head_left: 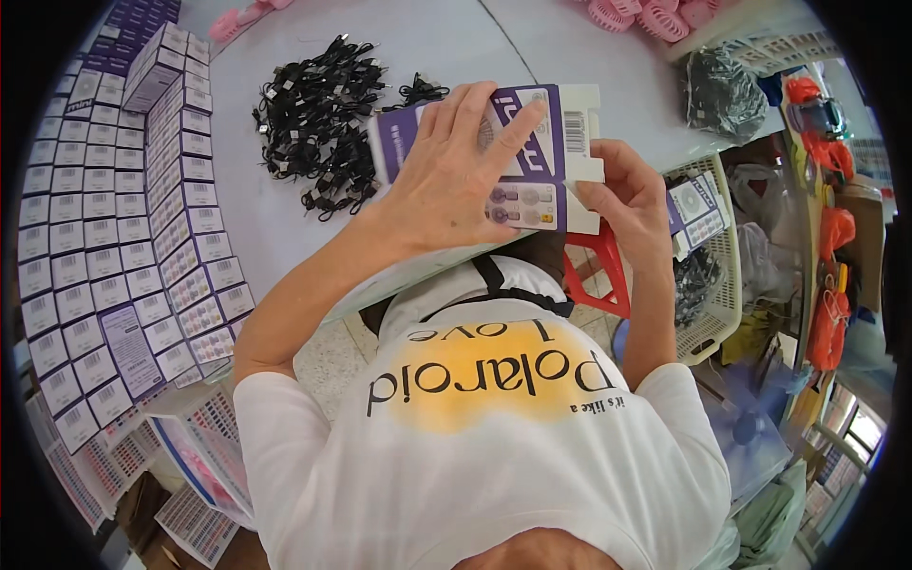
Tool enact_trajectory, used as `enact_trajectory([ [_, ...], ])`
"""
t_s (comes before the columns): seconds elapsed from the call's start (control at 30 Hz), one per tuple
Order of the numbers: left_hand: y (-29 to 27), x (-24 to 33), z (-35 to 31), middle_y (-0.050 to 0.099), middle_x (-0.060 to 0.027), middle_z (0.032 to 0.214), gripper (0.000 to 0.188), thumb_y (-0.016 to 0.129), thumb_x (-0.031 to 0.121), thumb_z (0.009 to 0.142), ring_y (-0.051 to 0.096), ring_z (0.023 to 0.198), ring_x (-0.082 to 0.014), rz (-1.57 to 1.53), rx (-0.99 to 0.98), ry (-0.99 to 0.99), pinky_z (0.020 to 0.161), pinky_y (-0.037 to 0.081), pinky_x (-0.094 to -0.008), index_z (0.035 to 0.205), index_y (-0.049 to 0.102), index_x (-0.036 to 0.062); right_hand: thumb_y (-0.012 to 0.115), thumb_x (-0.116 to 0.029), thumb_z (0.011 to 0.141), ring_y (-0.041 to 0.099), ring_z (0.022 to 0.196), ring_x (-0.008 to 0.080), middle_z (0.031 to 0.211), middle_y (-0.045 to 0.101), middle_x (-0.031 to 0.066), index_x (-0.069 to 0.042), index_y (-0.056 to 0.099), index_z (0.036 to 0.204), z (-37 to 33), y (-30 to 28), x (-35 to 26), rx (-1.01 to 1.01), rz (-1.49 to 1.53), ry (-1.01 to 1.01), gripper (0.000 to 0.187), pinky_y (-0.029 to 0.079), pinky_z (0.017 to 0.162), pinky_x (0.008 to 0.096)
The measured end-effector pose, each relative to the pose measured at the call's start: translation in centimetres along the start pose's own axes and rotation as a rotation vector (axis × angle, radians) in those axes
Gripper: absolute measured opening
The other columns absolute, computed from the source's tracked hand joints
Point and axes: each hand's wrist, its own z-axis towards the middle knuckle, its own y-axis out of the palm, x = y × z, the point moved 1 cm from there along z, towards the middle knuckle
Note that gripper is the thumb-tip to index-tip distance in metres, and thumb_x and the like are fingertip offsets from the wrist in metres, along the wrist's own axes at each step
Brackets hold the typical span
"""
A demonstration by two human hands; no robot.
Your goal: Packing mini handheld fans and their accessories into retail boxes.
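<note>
A purple and white carton [532,133] lies tilted at the table's near edge, its white end flaps standing out at the right end. Across its printed faces my left hand [456,166] is wrapped, fingers over the top and thumb on the near side, gripping it. My right hand [627,195] is at the flap end, thumb and fingers curled about the edge of the white flaps [587,180]. What is inside the carton cannot be seen. Left of it spreads a heap of black cables [323,123], with a smaller bunch of cables [423,90] just beyond my left hand.
Rows of stacked finished cartons [104,228] fill the left side. Pink plastic parts [655,14] lie at the far edge, and a black plastic-wrapped bundle [724,93] sits at the far right. A cream basket [727,285] holding cartons and cables stands right, near a red stool [603,275].
</note>
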Motion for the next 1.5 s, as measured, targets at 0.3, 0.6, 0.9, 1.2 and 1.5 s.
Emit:
enact_trajectory([
  [0.3,-3.1,0.6,-1.4,0.052,-0.0201,0.108,0.057,0.069,0.009,0.067,0.053,0.100,-0.0353,0.025,0.093,-0.042,0.086,0.046,-0.0431,0.119,0.050,-0.0049,0.057,-0.015,0.087,0.062,0.084,0.0129,0.097,0.064,0.0092,-0.001,0.044,0.130,3.0,3.0,-2.6,0.012,0.090,-0.103,0.047,0.049,0.070,0.0228],
  [0.6,-0.9,3.0,-2.9,0.038,-0.0286,0.130,0.066,0.060,-0.002,0.072,0.043,0.118,-0.0428,-0.020,0.322,-0.292,0.097,0.041,-0.0456,0.132,0.034,-0.0076,0.078,-0.032,0.067,0.056,0.106,0.0253,0.123,0.053,0.0181,-0.006,0.035,0.136,3.9,7.7,-2.0,-0.129,-0.425,-0.491,0.085,0.049,0.078,0.0328],
  [0.9,-4.1,0.4,-4.7,0.054,-0.0219,0.116,0.033,0.066,0.023,0.084,0.051,0.111,-0.0346,-0.588,0.414,-0.472,0.089,0.043,-0.0369,0.109,0.055,0.0024,0.070,-0.007,0.072,0.058,0.085,0.0145,0.103,0.058,0.0091,-0.002,0.048,0.112,2.9,8.3,-2.4,-0.261,-0.553,-0.424,0.046,0.049,0.074,0.0271],
  [1.2,-2.2,-0.5,-7.3,0.059,-0.0112,0.107,0.023,0.056,0.001,0.080,0.057,0.086,-0.0105,-0.927,0.526,-0.763,0.078,0.045,-0.0247,0.103,0.055,0.0018,0.066,-0.003,0.079,0.059,0.082,0.0123,0.118,0.057,0.0154,-0.004,0.054,0.099,3.3,9.8,0.4,-0.262,-0.318,-0.215,0.024,0.048,0.068,0.0259],
  [1.5,-0.3,-0.4,-8.2,0.057,-0.0134,0.114,0.040,0.053,-0.001,0.085,0.055,0.103,-0.0158,-0.966,0.697,-0.855,0.088,0.043,-0.0278,0.123,0.044,0.0022,0.073,-0.007,0.074,0.062,0.095,0.0252,0.136,0.042,0.0197,-0.004,0.064,0.103,3.7,9.3,2.1,-0.450,-0.613,-0.441,0.030,0.051,0.079,0.0341],
])
